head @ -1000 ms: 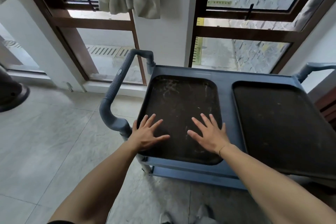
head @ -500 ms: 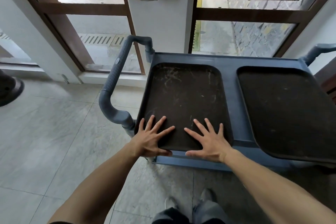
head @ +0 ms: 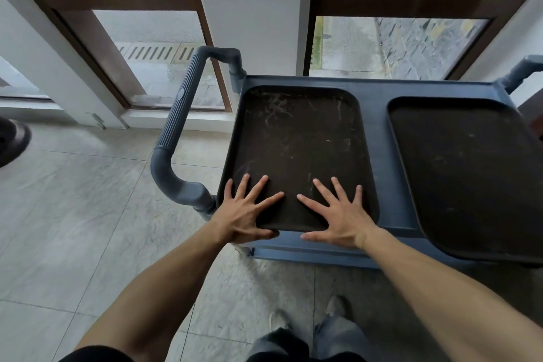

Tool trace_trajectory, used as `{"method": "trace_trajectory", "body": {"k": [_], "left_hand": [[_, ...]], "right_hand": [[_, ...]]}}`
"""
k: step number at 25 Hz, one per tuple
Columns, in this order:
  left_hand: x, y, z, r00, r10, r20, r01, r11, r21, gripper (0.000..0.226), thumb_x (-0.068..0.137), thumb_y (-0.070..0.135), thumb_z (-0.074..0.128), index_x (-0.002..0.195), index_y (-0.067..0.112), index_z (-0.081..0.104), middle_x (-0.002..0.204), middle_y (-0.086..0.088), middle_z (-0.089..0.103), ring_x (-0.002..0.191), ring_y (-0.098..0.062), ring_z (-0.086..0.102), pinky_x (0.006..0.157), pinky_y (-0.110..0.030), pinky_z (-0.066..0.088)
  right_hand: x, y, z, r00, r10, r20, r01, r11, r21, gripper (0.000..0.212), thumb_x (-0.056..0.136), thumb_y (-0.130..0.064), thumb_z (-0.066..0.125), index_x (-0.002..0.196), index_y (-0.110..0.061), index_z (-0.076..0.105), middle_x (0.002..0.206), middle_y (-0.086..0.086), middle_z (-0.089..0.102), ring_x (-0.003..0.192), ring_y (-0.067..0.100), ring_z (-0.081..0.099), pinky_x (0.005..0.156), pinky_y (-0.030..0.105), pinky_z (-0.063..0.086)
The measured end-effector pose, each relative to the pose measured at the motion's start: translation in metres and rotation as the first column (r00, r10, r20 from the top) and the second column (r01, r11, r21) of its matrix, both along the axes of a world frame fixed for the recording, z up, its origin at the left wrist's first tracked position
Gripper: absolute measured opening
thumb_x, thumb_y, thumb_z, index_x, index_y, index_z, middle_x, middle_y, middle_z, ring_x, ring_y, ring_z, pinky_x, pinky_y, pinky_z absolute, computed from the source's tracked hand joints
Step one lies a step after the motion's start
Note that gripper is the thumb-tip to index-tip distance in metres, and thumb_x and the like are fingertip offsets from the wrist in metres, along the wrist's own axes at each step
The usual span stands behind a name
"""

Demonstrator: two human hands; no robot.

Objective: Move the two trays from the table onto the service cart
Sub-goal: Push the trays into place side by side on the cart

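Note:
Two dark brown trays lie side by side on top of the blue-grey service cart. The scratched left tray sits flat inside the cart's top. My left hand and my right hand rest flat on its near end, fingers spread. Both thumbs lie against the outside of its near rim. The right tray lies untouched, and its near end sticks out past the cart's front edge.
The cart's ribbed handle curves out on the left side, and a second handle shows at the far right. Wood-framed glass doors and a white pillar stand close behind the cart. Tiled floor lies to the left, and my feet are below.
My hands have slid back from the middle of the left tray to its near rim. The cart's front ledge, covered by the tray a second ago, now shows below it.

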State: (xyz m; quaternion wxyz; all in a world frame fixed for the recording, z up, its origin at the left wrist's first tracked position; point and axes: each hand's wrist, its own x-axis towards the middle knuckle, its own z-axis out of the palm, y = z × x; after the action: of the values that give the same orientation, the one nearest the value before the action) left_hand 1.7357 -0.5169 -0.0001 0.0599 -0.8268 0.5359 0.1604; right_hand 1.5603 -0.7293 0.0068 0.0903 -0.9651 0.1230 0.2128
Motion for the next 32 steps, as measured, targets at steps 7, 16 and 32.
{"method": "trace_trajectory", "body": {"k": [7,16,32], "left_hand": [[0.021,-0.016,-0.011,0.998,0.037,-0.043,-0.036,0.999,0.017,0.092,0.070,0.097,0.019,0.146,0.060,-0.016,0.164,0.009,-0.022,0.150,-0.029,-0.022,0.117,-0.061,-0.012],[0.021,-0.014,-0.016,1.000,0.013,-0.023,-0.012,0.999,0.036,0.097,0.064,0.101,0.011,0.144,0.059,-0.025,0.162,0.008,-0.029,0.148,-0.028,-0.028,0.116,-0.059,-0.016],[-0.003,-0.006,-0.025,0.999,0.035,0.007,-0.036,0.999,0.021,0.072,0.085,0.078,0.021,0.134,0.066,-0.030,0.164,-0.001,-0.025,0.147,-0.042,-0.022,0.111,-0.072,-0.006]], "right_hand": [[0.027,-0.021,-0.010,0.995,-0.071,-0.065,0.075,0.995,0.068,0.086,0.069,-0.094,0.013,0.146,-0.061,-0.006,0.163,-0.011,-0.020,0.148,0.027,-0.024,0.106,0.077,-0.008],[0.026,-0.010,-0.025,0.994,-0.048,-0.098,0.054,0.997,0.062,0.111,0.050,-0.106,0.021,0.136,-0.060,-0.031,0.148,-0.008,-0.046,0.134,0.030,-0.045,0.095,0.077,-0.023],[0.009,0.030,-0.026,0.993,-0.115,0.006,0.115,0.991,-0.070,0.069,0.094,-0.065,0.033,0.135,-0.068,-0.022,0.163,-0.003,-0.023,0.144,0.046,-0.023,0.097,0.087,0.003]]}}
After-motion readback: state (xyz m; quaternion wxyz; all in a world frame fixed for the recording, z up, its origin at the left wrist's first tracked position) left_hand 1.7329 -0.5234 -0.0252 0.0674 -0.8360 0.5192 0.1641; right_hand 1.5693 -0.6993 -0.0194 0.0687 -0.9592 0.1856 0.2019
